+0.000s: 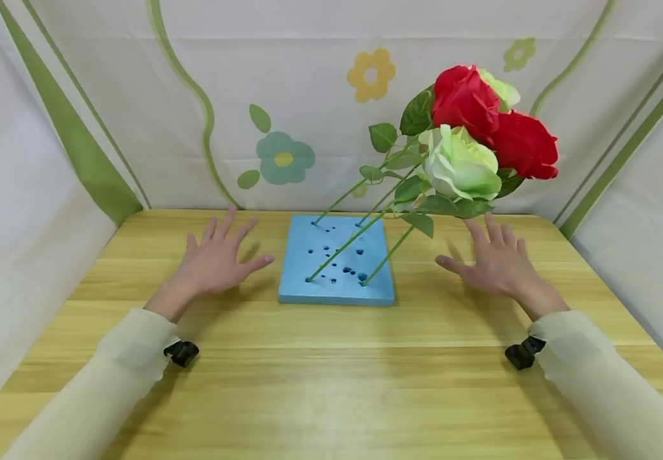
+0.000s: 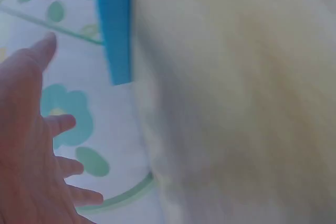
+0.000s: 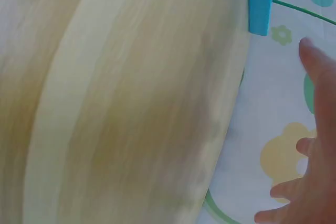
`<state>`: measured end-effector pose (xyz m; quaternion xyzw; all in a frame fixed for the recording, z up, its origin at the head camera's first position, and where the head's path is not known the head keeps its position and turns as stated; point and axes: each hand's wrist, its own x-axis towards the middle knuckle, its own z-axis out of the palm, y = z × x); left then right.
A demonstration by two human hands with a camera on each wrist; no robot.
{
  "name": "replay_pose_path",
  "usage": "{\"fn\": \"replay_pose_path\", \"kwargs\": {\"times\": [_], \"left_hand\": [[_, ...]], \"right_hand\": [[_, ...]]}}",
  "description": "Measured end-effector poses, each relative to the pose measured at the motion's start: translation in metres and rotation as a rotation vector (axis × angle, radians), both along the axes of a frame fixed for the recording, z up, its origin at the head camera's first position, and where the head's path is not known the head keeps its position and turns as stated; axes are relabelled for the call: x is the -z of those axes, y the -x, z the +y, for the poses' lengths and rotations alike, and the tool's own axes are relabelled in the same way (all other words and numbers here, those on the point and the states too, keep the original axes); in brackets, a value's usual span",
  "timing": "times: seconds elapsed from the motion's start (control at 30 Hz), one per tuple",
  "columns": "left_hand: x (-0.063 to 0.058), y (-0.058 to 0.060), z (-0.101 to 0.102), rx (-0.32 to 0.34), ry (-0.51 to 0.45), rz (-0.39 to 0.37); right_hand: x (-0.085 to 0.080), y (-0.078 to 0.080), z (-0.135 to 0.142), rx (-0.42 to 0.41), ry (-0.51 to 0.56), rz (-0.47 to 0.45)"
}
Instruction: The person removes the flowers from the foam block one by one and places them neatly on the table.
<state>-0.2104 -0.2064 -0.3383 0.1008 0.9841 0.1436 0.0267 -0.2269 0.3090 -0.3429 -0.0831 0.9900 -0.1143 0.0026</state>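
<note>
A flat blue square block (image 1: 293, 268), its top pitted with small holes, lies on the table between my hands. Several green stems stand in it and lean to the right, carrying two red roses (image 1: 463, 102) and two pale green-white roses (image 1: 460, 166) with leaves. To the left of the block, my left hand (image 1: 216, 255) has its fingers spread and holds nothing. My right hand (image 1: 495, 259) is spread in the same way right of the block, below the blooms. Both wrist views show the straight fingers and the edge of the block.
The wooden table (image 1: 331, 383) reaches back to a white curtain (image 1: 308, 76) printed with flowers and green lines. White cloth also hangs on the left and right. The roses extend over the table's right back part. A small black device (image 1: 181, 352) sits at each cuff.
</note>
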Motion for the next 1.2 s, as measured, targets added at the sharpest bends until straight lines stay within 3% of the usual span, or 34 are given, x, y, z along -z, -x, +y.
{"fn": "replay_pose_path", "kwargs": {"times": [0.17, 0.27, 0.37, 0.5, 0.67, 0.8, 0.9, 1.07, 1.2], "left_hand": [[-0.007, 0.004, -0.001, 0.0, -0.221, 0.052], [-0.008, 0.006, 0.006, 0.047, -0.323, 0.053], [-0.006, 0.006, 0.017, 0.1, -0.384, 0.036], [-0.007, 0.006, 0.034, 0.176, -0.416, -0.002], [-0.009, 0.005, 0.055, 0.263, -0.441, -0.094], [-0.008, 0.006, 0.072, 0.274, -0.534, -0.198], [-0.005, 0.01, 0.083, 0.289, -0.564, -0.232], [0.001, 0.011, 0.091, 0.286, -0.51, -0.242], [0.004, 0.01, 0.09, 0.236, -0.462, -0.256]], "right_hand": [[-0.005, 0.004, -0.007, -0.117, 0.199, 0.074], [-0.012, 0.004, -0.012, -0.163, 0.336, 0.055], [-0.022, -0.001, -0.016, -0.158, 0.422, -0.025], [-0.032, -0.006, -0.023, -0.119, 0.506, -0.142], [-0.037, -0.005, -0.039, -0.103, 0.615, -0.175], [-0.038, -0.004, -0.055, -0.127, 0.709, -0.165], [-0.039, -0.005, -0.067, -0.166, 0.742, -0.14], [-0.036, -0.007, -0.083, -0.289, 0.793, -0.085], [-0.031, -0.01, -0.086, -0.348, 0.852, -0.138]]}}
